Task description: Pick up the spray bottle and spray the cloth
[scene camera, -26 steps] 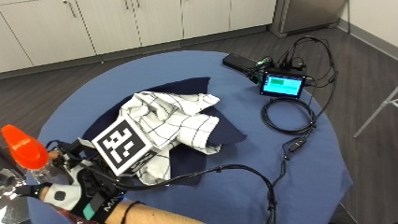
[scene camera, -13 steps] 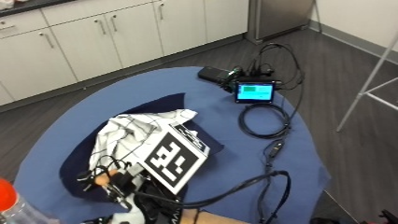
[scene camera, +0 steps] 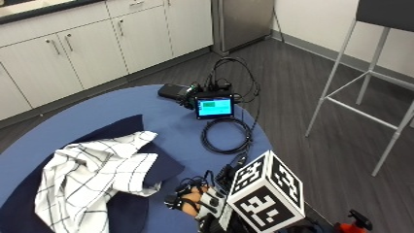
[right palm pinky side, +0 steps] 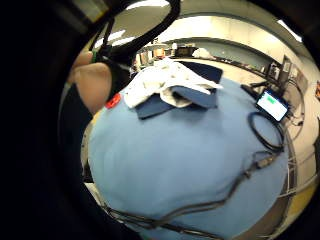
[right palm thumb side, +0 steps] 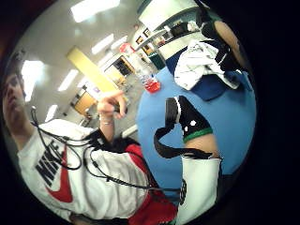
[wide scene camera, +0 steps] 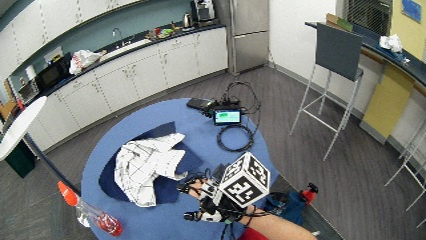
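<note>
A round blue table (wide scene camera: 166, 120) is seen from above. The spray bottle (wide scene camera: 90, 210) is found at the near left edge of the table. It is tilted, with its long side running from far left to near right. Its orange top (wide scene camera: 65, 192) points to the far left, and red liquid is seen at its lower end. The body is clear. In the thumb side palm view the bottle (right palm thumb side: 143, 71) is seen past the table edge, beside the bare hand (right palm thumb side: 112, 103).

A white checked cloth (wide scene camera: 146, 167) is laid in a crumpled heap on a dark blue cloth (wide scene camera: 163, 137), left of the table's middle.

The gloved right hand (wide scene camera: 200, 192) is held over the near edge of the table, well apart from the bottle. Nothing is held in it. Its fingers are spread and only a little bent.

A small screen (wide scene camera: 227, 117) and a coiled black cable (wide scene camera: 234, 137) are seen on the far right part of the table.
</note>
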